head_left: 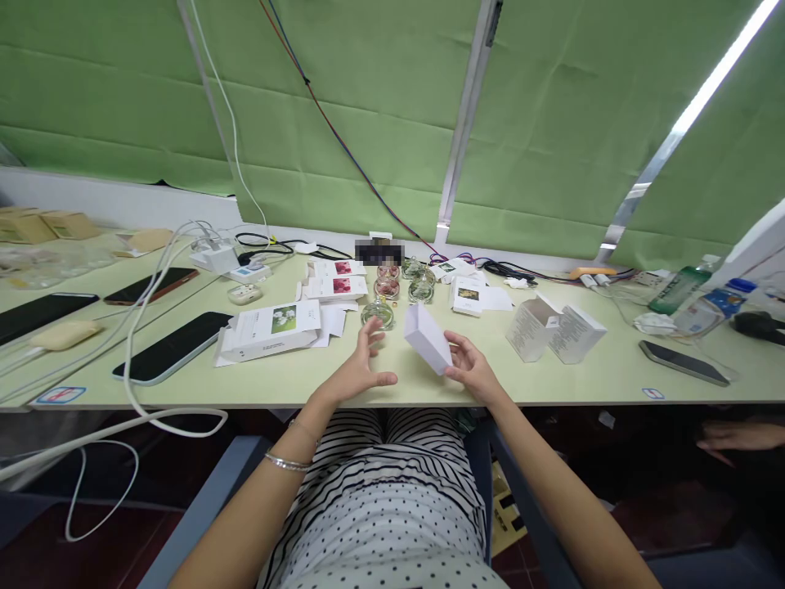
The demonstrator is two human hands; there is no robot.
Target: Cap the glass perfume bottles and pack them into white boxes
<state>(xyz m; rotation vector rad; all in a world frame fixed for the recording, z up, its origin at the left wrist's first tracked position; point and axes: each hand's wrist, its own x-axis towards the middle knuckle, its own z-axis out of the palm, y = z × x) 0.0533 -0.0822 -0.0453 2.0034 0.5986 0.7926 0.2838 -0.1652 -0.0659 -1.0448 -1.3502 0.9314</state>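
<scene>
My right hand (473, 368) grips a small white box (428, 337) by its right end, tilted above the table (392, 384). Fingers apart and holding nothing, my left hand (361, 368) is to the left of that box. Just beyond my left fingertips stands a round glass jar (377, 314) with greenish contents. Behind it are several more jars, among them a reddish one (387, 288) and a green one (421, 288). Left of my left hand lies a flattened white carton (273, 329) with a flower picture.
Two printed white boxes (532, 329) stand open at the right, near a phone (684, 362) and a green bottle (684, 286). Cartons with red pictures (336, 286) lie at the back. Phones (175, 348) and a white cable (138, 327) occupy the left. Another person's hand (739, 436) shows at far right.
</scene>
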